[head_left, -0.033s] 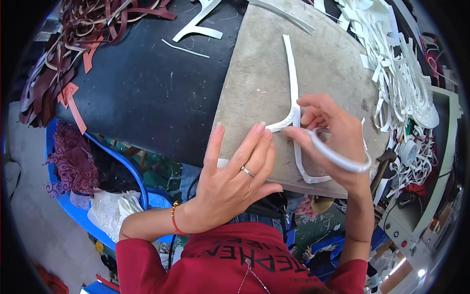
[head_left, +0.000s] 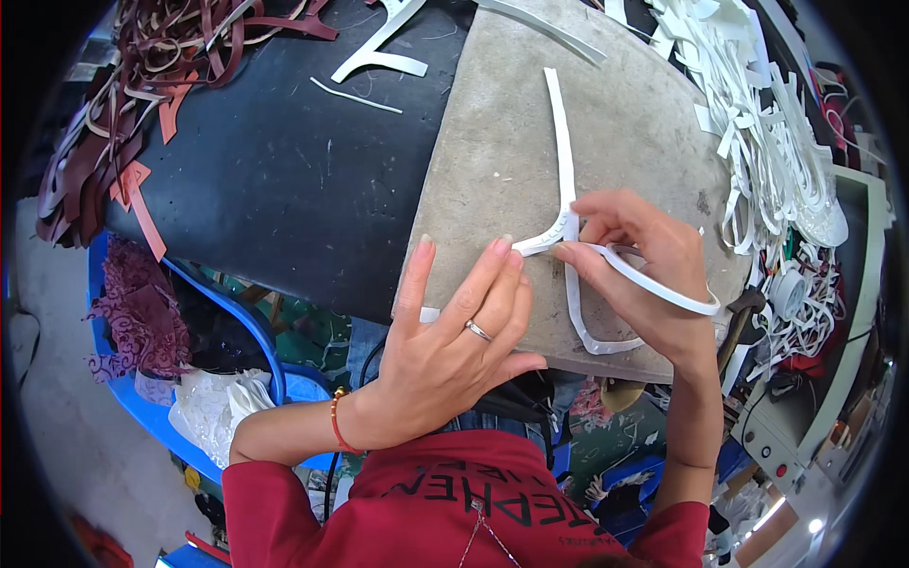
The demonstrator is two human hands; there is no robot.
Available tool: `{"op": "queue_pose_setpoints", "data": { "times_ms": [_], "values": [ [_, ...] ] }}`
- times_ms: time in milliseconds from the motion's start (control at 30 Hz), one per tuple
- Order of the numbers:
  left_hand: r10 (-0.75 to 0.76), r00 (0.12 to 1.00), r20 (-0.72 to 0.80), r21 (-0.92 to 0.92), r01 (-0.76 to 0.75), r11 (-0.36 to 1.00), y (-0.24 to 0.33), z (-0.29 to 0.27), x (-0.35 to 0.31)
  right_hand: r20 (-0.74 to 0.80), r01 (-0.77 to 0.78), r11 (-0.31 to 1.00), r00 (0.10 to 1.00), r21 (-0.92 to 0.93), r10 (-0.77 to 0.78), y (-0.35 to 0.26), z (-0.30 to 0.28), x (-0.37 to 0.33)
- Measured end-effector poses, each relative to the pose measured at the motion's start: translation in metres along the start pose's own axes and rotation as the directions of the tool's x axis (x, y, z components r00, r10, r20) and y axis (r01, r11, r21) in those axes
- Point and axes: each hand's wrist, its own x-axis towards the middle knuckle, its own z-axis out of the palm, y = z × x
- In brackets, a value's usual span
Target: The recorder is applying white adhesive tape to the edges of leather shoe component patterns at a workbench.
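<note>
A white branched strap piece [head_left: 561, 142] lies on the grey-beige board, with small marks along its curved branch. My left hand [head_left: 459, 331] rests flat with its fingers stretched out, fingertips on the end of that curved branch. A narrow white strip [head_left: 663, 292] runs from the fingertips of my right hand [head_left: 649, 256] and loops round beside the wrist. Thumb and forefinger of that hand close on the strip at the fork of the strap piece. A further white length [head_left: 579, 317] extends below the fork and bends right near the board's front edge.
The board [head_left: 502, 123] adjoins a black work surface [head_left: 284, 180]. Maroon strips [head_left: 85, 180] heap at the far left, white strips [head_left: 757, 142] at the right. White cut pieces [head_left: 383, 62] lie at the back. A blue bin [head_left: 142, 407] with scraps stands at lower left.
My right hand has shifted slightly, and the narrow strip's loop beside the wrist sits a little higher. The left hand stays put.
</note>
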Motion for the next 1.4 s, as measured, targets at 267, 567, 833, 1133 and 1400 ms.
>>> {"op": "queue_pose_setpoints", "data": {
  "times_ms": [267,567,833,1133,1400],
  "values": [
    [-0.045,0.984,-0.175,0.02,0.049,0.999,0.003,0.006,0.03,-0.087,0.259,0.852,0.939,-0.455,-0.333,0.0,0.018,-0.002],
    [-0.025,0.98,-0.199,-0.107,0.003,0.994,-0.01,-0.005,0.042,-0.292,0.139,0.902,0.916,-0.409,-0.274,0.003,0.007,-0.07],
    [0.066,0.852,-0.519,-0.036,-0.099,0.994,-0.133,-0.022,0.143,-0.582,-0.141,0.914,0.804,-0.381,-0.118,0.042,-0.062,-0.085],
    [-0.122,0.741,-0.661,-0.011,0.153,0.988,-0.186,-0.071,0.207,-0.429,-0.032,0.532,0.634,-0.846,-0.644,0.124,-0.267,-0.051],
    [0.52,0.631,-0.576,0.525,-0.202,0.827,-0.011,-0.071,0.176,-0.766,-0.252,0.865,0.609,-0.433,-0.206,0.127,-0.156,-0.073]
  ]
}}
